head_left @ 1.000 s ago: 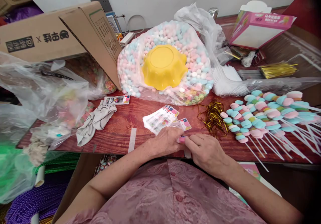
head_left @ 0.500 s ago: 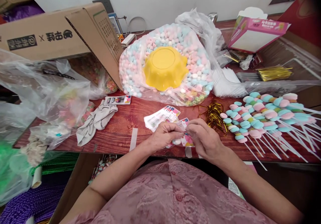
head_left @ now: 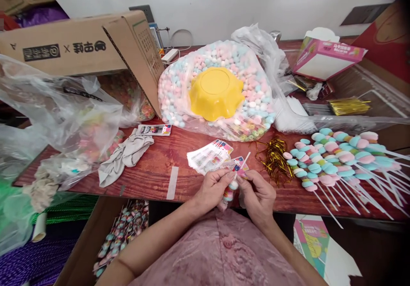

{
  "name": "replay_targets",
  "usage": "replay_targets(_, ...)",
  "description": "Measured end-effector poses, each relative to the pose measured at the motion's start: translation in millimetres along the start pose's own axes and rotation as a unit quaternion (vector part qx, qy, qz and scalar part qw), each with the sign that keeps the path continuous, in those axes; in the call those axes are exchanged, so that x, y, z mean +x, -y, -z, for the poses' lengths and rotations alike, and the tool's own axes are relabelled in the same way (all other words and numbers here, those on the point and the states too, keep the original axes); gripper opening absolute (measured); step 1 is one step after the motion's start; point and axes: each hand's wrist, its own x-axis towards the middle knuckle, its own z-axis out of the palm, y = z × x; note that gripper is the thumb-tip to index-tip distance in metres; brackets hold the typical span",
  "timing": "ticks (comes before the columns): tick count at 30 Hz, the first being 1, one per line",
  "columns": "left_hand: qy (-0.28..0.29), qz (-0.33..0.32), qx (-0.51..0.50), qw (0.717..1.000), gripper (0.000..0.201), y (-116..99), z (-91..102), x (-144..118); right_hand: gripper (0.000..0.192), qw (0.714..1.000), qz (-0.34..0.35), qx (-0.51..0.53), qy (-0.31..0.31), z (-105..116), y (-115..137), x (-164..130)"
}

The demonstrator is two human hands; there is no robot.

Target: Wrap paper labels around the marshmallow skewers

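A wrapped marshmallow stick [head_left: 228,193] is between my two hands at the table's front edge, its candy end toward me and its white stick slanting up to the right. My left hand [head_left: 214,188] is closed, thumb and fingers pinching it near the base of the stick. From the other side, my right hand [head_left: 259,193] pinches at the same neck; whether a twist tie is in its fingers is hidden. Just beyond the fingers lies a printed card [head_left: 240,164]. A fanned pile of printed bags [head_left: 208,156] lies to the left, and gold twist ties [head_left: 275,160] lie to the right.
Several marshmallow sticks [head_left: 336,158] are heaped at the right. A yellow scalloped bowl [head_left: 217,94] rests upside down on a big bag of marshmallows [head_left: 256,81]. Grey gloves [head_left: 126,156] and a cardboard box [head_left: 80,42] stand left. Below, a carton holds finished-looking sticks [head_left: 123,230].
Both hands have drawn down toward my body. The marshmallow stick in them now shows, its white stick pointing up. The camera view has tilted up slightly, showing more of the carton below.
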Motion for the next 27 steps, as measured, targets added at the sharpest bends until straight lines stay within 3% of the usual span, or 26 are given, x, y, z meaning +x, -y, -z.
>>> replay_targets(3, 0.043, 0.02, -0.026, 0.999, 0.055, 1.4, -2.1, -6.4, 0.007, 0.994, 0.09, -0.028, -0.047, -6.2, -2.6, 1.1)
replay_targets(6, 0.059, -0.004, -0.013, 0.998, 0.053, -0.9, 1.3, -4.8, 0.009, 0.989, 0.115, -0.053, -0.078, -11.0, -5.3, 6.0)
replay_targets(8, 0.061, -0.029, 0.018, 0.998, 0.05, -3.6, 6.5, 0.6, 0.01, 0.989, 0.118, -0.071, -0.061, -9.0, -7.1, 12.3)
replay_targets(11, 0.07, -0.008, 0.033, 0.997, 0.046, -10.7, 15.8, 10.3, 0.017, 0.976, 0.167, -0.135, -0.04, 8.1, -9.0, 28.4)
replay_targets(13, 0.111, 0.032, 0.011, 0.993, 0.044, -18.1, 21.5, 15.3, 0.029, 0.938, 0.267, -0.223, -0.009, 26.7, -8.3, 41.6)
replay_targets(16, 0.234, 0.083, -0.002, 0.969, 0.041, -30.4, 27.4, 19.3, 0.035, 0.834, 0.419, -0.329, 0.145, 52.7, -0.9, 56.8)
replay_targets(18, 0.313, 0.101, 0.034, 0.944, 0.04, -36.8, 28.9, 20.2, 0.03, 0.79, 0.464, -0.336, 0.219, 62.6, 7.4, 59.2)
replay_targets(19, 0.343, 0.101, 0.067, 0.932, 0.04, -39.0, 29.0, 20.2, 0.028, 0.782, 0.468, -0.333, 0.241, 64.6, 11.3, 57.8)
replay_targets(21, 0.374, 0.082, 0.171, 0.908, 0.04, -41.5, 27.8, 18.5, 0.022, 0.793, 0.427, -0.336, 0.274, 63.3, 15.9, 50.3)
replay_targets(23, 0.339, -0.003, 0.343, 0.876, 0.033, -40.9, 25.2, 13.3, 0.018, 0.845, 0.3, -0.323, 0.304, 56.8, 14.7, 38.5)
replay_targets(25, 0.26, -0.143, 0.529, 0.795, 0.02, -37.4, 21.8, 5.1, 0.018, 0.909, 0.111, -0.239, 0.323, 48.3, 9.2, 25.6)
replay_targets(27, 0.206, -0.276, 0.644, 0.683, 0.018, -31.5, 19.3, -2.6, 0.023, 0.931, -0.023, -0.149, 0.331, 40.3, 2.9, 14.5)
